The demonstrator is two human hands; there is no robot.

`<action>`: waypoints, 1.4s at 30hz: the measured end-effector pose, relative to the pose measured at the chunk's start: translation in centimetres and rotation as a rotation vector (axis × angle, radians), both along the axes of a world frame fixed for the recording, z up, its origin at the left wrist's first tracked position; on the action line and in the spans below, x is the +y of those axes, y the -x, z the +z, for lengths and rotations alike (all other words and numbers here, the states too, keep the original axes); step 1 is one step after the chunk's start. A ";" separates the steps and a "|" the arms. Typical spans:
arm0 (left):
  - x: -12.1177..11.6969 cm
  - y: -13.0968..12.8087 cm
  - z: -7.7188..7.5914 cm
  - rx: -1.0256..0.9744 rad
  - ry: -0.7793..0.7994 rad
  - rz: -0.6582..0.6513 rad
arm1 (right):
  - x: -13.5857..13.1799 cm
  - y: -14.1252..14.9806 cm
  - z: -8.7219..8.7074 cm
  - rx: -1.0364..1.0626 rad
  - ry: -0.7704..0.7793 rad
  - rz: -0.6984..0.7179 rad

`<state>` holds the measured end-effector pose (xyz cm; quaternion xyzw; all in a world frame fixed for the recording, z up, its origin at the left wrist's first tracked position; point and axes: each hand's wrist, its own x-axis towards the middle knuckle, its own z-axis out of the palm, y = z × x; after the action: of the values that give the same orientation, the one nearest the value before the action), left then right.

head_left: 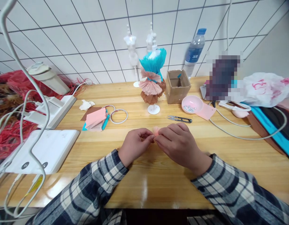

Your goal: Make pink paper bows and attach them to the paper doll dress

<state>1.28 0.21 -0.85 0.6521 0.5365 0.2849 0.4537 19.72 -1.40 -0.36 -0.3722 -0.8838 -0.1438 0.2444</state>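
Note:
Between my two hands, above the wooden table, is a small piece of gathered peach crepe paper point(156, 130). My left hand point(138, 144) pinches it from the left with thumb and forefinger. From the right, my right hand point(179, 145) closes on it with curled fingers, which hide much of the paper. Just beyond lie black-handled thread snips point(180, 119). A small white mannequin stand point(154, 109) wears a dress of turquoise, pink and brown crepe paper point(152, 82). To the left lies a stack of peach, brown and turquoise paper pieces point(95, 118).
A cardboard box point(178, 92), a pink bowl point(192, 103) of small beads and a water bottle point(195, 51) stand toward the back. Beside the paper stack lies a ring-shaped cord point(119, 116). White cables and a power strip point(56, 111) crowd the left; a plastic bag point(268, 89) lies right.

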 end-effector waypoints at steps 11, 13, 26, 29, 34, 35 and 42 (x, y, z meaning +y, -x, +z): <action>-0.7 -0.5 0.0 -0.754 0.408 0.028 | -0.1 0.8 -0.3 0.680 0.423 -0.107; -0.5 -0.2 0.2 -0.602 0.316 -0.006 | 0.5 0.6 -0.8 0.828 0.735 -0.118; 0.1 0.9 -0.4 -0.426 0.434 -0.253 | 1.3 -0.2 -2.0 1.053 1.266 0.077; 0.2 1.0 0.0 -0.386 0.445 -0.297 | 1.4 -0.6 -1.7 0.896 1.061 0.189; 0.1 0.8 0.3 -0.386 0.311 -0.246 | 1.7 -0.8 -1.5 0.780 0.767 0.113; 0.0 0.7 0.3 -0.389 0.280 -0.234 | 1.7 -0.7 -1.5 0.782 0.773 0.087; 0.1 0.5 0.0 -0.274 0.182 -0.097 | 1.8 -0.5 -1.7 0.872 1.012 0.035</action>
<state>0.80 0.29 -0.87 0.5884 0.4611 0.2992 0.5930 20.20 0.38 -2.05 -0.4508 -0.6684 0.4561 0.3768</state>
